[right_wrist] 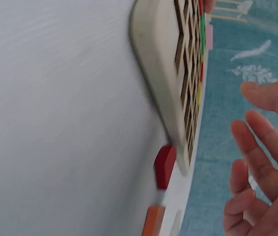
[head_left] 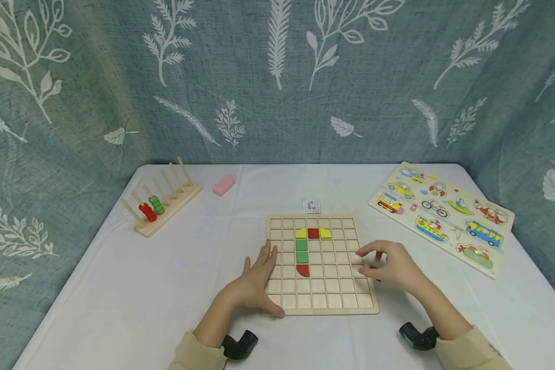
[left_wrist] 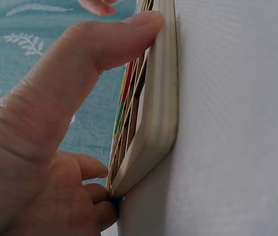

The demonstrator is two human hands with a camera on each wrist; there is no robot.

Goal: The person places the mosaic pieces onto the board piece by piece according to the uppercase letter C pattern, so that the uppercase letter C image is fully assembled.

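A square wooden grid board (head_left: 344, 300) lies on the table, several coloured pieces in its cells. Along one row a red square (head_left: 313, 233) sits between two yellow rounded pieces (head_left: 301, 234). Two green squares (head_left: 302, 251) and a red rounded piece (head_left: 303, 270) run down below the left yellow one. My left hand (head_left: 252, 285) is spread over the board's left side, thumb on the front rim (left_wrist: 161, 88). Over the right edge hovers my right hand (head_left: 393, 264), its fingers parted with nothing between them. Beside that edge lie a red piece (right_wrist: 164, 167) and an orange piece (right_wrist: 153, 221).
A small printed pattern card (head_left: 312, 206) lies behind the board. Back left are a peg stand (head_left: 173, 209) with red and green beads and a pink block (head_left: 224, 185). A picture puzzle board (head_left: 444, 218) lies at the right. A patterned curtain (head_left: 277, 113) hangs behind the table.
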